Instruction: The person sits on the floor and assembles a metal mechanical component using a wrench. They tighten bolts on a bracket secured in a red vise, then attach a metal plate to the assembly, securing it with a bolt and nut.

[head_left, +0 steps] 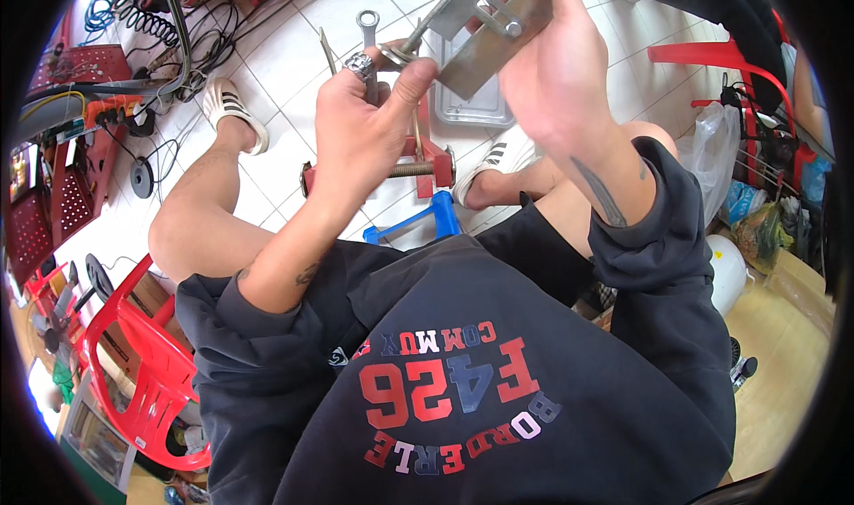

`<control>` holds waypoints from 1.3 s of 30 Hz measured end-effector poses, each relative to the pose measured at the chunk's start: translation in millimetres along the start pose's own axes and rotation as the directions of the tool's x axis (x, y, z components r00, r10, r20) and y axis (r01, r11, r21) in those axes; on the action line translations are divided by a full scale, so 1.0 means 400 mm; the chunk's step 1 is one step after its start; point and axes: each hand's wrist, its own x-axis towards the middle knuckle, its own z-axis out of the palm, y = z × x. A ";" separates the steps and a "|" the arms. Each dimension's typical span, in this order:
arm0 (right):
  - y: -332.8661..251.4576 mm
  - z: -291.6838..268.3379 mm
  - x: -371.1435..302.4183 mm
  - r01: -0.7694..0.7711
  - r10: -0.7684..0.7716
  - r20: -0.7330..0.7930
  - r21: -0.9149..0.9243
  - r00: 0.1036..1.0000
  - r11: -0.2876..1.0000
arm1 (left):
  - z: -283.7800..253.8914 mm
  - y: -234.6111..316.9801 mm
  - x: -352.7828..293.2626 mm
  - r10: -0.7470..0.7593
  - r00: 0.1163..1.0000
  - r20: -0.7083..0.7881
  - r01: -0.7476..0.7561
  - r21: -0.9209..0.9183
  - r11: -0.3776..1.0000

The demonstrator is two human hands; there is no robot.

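"What's over on the left?"

"A red plastic chair (156,336) low down, dark red perforated panels (78,204) near the rim, and tangled black cables (209,34) lying higher up on the white tiled floor (276,178). There's a coiled blue cord (100,12) too."

"And on the right?"

"A second red chair (698,54) (only partly visible), with a translucent plastic bag (714,154) just beside it. Farther down sits a rounded white object (728,274); I can't tell what it is."
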 end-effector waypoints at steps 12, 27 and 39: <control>0.041 -0.037 -0.073 0.361 -0.274 0.301 -0.289 0.913 0.887 | 0.002 -0.012 0.072 0.541 0.819 -0.192 -0.550 0.006 0.835; 0.028 -0.030 -0.116 0.310 -0.033 0.375 -0.709 0.926 0.633 | -0.037 0.013 0.069 0.692 0.643 -0.328 -0.690 0.143 0.709; 0.044 -0.039 -0.150 0.400 -0.103 0.415 -0.735 0.904 0.547 | -0.085 0.008 0.074 0.780 0.590 -0.208 -0.743 0.240 0.625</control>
